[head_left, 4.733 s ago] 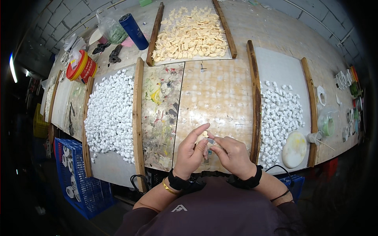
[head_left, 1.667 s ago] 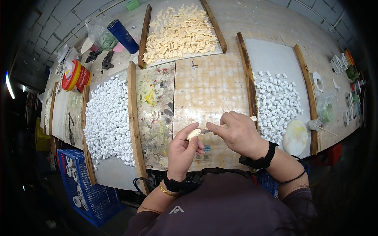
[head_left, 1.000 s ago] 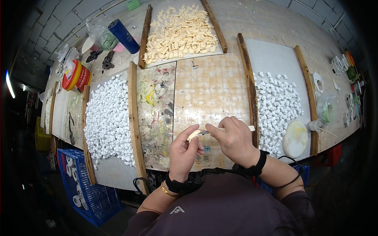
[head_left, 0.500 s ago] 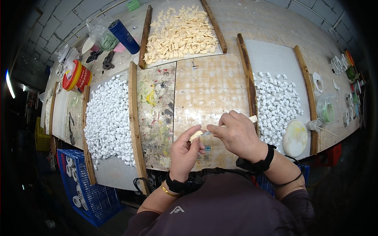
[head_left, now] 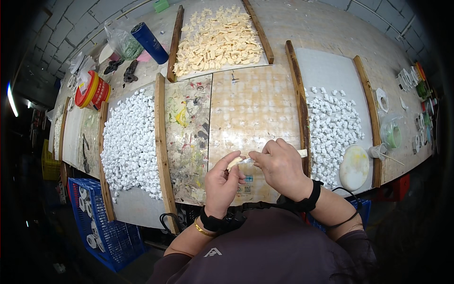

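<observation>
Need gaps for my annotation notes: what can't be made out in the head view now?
All in the head view:
Cream piece: full outline hidden by the left hand.
Tool handle: middle hidden by the right hand.
Blade: too small to tell its exact contact.
Wooden strip right of the cream pile: far end cut off by the upper edge.

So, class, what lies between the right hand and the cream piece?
The head view shows a silvery blade reaching from the right hand to the cream piece in the left hand.

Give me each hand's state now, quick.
Left hand: closed, pinching a cream piece.
Right hand: closed, holding a pale-handled tool.
</observation>
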Demonstrator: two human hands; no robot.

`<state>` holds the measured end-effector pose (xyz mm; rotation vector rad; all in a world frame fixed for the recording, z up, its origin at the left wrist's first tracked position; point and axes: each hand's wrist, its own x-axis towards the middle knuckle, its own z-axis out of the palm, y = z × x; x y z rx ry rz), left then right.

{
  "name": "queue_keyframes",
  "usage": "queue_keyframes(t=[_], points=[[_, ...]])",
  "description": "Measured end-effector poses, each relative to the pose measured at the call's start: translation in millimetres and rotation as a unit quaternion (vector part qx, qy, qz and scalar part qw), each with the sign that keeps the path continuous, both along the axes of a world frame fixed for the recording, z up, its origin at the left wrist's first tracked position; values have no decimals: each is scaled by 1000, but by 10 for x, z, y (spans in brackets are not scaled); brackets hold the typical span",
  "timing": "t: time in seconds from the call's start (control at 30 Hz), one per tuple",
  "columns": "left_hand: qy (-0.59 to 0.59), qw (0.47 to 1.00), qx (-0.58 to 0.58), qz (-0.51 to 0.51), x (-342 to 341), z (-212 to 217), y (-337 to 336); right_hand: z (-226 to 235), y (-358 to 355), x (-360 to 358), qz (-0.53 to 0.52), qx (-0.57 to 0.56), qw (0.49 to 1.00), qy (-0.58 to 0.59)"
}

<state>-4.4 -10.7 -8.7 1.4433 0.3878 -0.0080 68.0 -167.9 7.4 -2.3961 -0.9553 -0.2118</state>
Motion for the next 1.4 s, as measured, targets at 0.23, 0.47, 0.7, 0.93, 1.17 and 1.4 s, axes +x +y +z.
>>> queue_keyframes(t=[0.23, 0.47, 0.7, 0.93, 1.17, 1.4], points=[[8, 999, -35, 7, 12, -3, -1, -52, 26, -48, -20, 22, 1000, -9], [-10, 987, -157, 33, 32, -41, 17, -35, 43, -63, -23, 59, 998, -14], [-18, 974, -218, 57, 63, -87, 57, -94, -3, -198, -28, 50, 995, 81], [-28, 974, -218, 53, 62, -87, 40, -172, 53, -273, -19, 26, 995, 90], [-37, 950, -310, 13, 47, -62, 96, -188, 66, -248, -28, 27, 998, 39], [-62, 943, -327, -26, 45, -83, 126, -139, 53, -236, -30, 21, 998, 54]])
